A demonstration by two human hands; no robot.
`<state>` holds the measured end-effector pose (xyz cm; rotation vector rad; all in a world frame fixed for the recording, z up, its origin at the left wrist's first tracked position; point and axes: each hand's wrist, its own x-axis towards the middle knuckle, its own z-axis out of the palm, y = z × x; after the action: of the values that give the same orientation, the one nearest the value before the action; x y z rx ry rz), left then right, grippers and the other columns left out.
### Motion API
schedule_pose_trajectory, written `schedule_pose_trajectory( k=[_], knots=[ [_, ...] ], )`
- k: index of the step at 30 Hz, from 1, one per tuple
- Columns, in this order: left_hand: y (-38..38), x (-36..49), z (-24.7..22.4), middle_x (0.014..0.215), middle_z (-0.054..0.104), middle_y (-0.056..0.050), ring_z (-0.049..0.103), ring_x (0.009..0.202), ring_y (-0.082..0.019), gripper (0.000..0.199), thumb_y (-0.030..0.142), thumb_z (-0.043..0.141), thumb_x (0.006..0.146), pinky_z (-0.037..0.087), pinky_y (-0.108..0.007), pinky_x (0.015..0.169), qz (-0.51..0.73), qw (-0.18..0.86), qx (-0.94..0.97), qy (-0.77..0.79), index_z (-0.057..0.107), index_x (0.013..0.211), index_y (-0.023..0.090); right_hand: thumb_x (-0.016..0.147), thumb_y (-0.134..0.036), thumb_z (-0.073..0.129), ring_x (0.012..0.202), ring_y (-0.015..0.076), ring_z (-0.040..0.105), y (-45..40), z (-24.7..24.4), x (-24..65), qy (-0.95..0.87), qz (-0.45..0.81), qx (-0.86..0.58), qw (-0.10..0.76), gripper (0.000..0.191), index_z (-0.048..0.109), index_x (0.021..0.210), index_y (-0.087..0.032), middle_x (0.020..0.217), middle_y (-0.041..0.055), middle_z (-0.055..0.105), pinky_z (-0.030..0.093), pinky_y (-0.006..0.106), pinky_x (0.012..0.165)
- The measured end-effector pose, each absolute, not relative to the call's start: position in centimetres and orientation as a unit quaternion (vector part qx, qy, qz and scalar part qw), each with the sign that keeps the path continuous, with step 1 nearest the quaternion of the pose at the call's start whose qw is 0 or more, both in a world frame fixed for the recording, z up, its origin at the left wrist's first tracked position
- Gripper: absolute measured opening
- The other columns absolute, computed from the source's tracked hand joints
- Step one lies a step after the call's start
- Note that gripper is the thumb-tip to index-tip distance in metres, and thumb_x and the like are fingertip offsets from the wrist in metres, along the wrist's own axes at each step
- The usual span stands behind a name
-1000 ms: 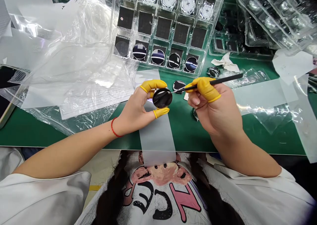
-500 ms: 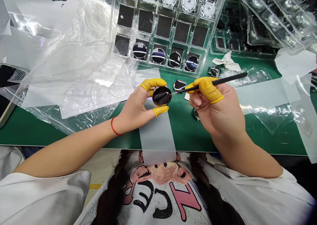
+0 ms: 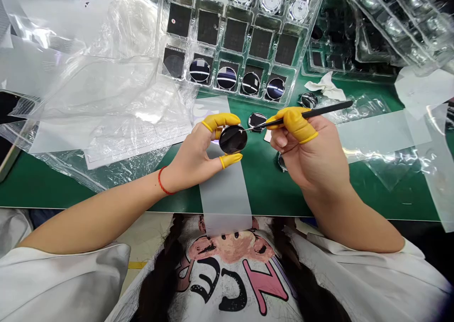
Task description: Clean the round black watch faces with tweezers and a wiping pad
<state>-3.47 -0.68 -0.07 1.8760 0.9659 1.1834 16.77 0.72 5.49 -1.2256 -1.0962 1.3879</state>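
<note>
My left hand (image 3: pixel 198 154), with yellow finger cots, pinches a round black-faced watch case (image 3: pixel 233 139) by its rim, glossy side up. A pale mark shows near its upper right edge. In my right hand (image 3: pixel 307 142), also wearing yellow finger cots, is a slim black-handled tool (image 3: pixel 328 109) with a thin pointed tip. The tip reaches the watch's upper right edge; whether it touches is hard to tell. Just behind, on the green table, lies another watch case (image 3: pixel 257 121). One more watch case (image 3: pixel 282 162) is partly hidden by my right hand.
A clear plastic tray (image 3: pixel 227 95) at the back holds several watch cases. Plastic bags (image 3: pixel 117 90) and sheets cover the left. Stacked trays (image 3: pixel 400 24), a crumpled white tissue (image 3: pixel 326 86) and clear film (image 3: pixel 376 133) are on the right. A translucent strip (image 3: pixel 227 194) overhangs the front edge.
The tool tip has shifted slightly up and right, toward the watch's edge. The watch is turned a little, and the reflection on its face has changed.
</note>
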Motion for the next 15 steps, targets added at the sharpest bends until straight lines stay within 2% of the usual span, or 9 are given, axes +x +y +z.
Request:
schedule_pose_trajectory(
  k=[6, 15],
  knots=[
    [-0.66, -3.57, -0.15, 0.124, 0.064, -0.004, 0.067, 0.112, -0.018, 0.054, 0.019, 0.076, 0.081, 0.06, -0.028, 0.096, 0.461, 0.341, 0.735, 0.362, 0.052, 0.129, 0.026, 0.075, -0.055, 0.082, 0.057, 0.0075, 0.045, 0.92, 5.27, 16.74, -0.458, 0.565, -0.497, 0.473, 0.038, 0.064, 0.072, -0.021, 0.059, -0.0042, 0.047, 0.031, 0.024, 0.05],
    [-0.78, -3.51, 0.04, 0.125, 0.064, -0.004, 0.065, 0.114, -0.018, 0.056, 0.015, 0.077, 0.08, 0.059, -0.029, 0.095, 0.458, 0.348, 0.735, 0.36, 0.052, 0.129, 0.027, 0.076, -0.057, 0.08, 0.054, 0.006, 0.04, 1.16, 4.85, 17.01, -0.47, 0.564, -0.497, 0.462, 0.04, 0.063, 0.072, -0.021, 0.059, -0.0046, 0.046, 0.031, 0.023, 0.049]
  ],
)
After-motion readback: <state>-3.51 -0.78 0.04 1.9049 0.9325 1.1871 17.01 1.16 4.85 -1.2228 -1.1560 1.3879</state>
